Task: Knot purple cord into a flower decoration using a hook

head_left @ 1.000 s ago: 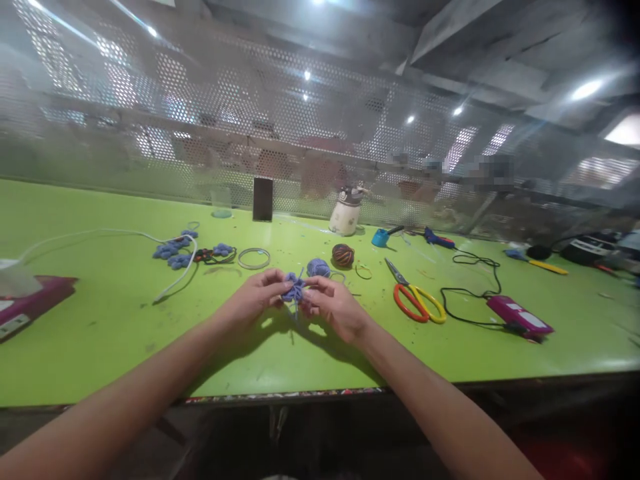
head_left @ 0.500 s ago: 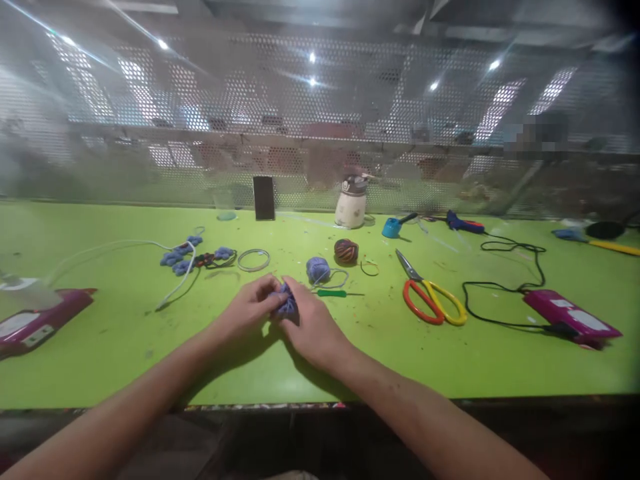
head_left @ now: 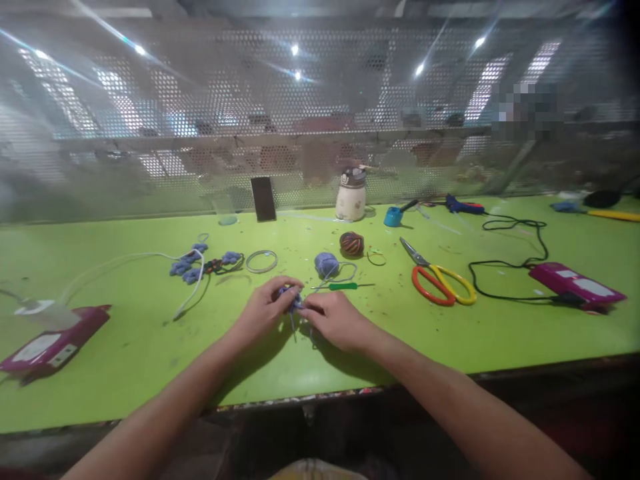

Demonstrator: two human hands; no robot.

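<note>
Near the table's front edge, my left hand [head_left: 267, 307] pinches a small purple crocheted piece [head_left: 291, 298], partly covered by the fingers. Close against it on the right, my right hand [head_left: 337, 319] is closed with its fingertips on the piece's yarn. Loose purple strands hang below the fingers. Just beyond the hands sits a purple yarn ball [head_left: 327, 265] with a tail curling to the right. A green-handled crochet hook [head_left: 344, 286] lies behind my right hand. Further back is a dark multicoloured yarn ball [head_left: 351, 245].
Scissors [head_left: 434, 275] with red and yellow handles lie to the right. Purple crocheted pieces [head_left: 187, 268], a white cable [head_left: 200, 280] and a wire coil [head_left: 261, 261] lie left. Magenta power strips [head_left: 575, 285] flank both sides. A bottle [head_left: 351, 197] and a phone [head_left: 263, 199] stand at the back.
My right hand has drawn a little to the right, off the crocheted piece, to its yarn. Loose strands now show below. The whole view has tilted slightly.
</note>
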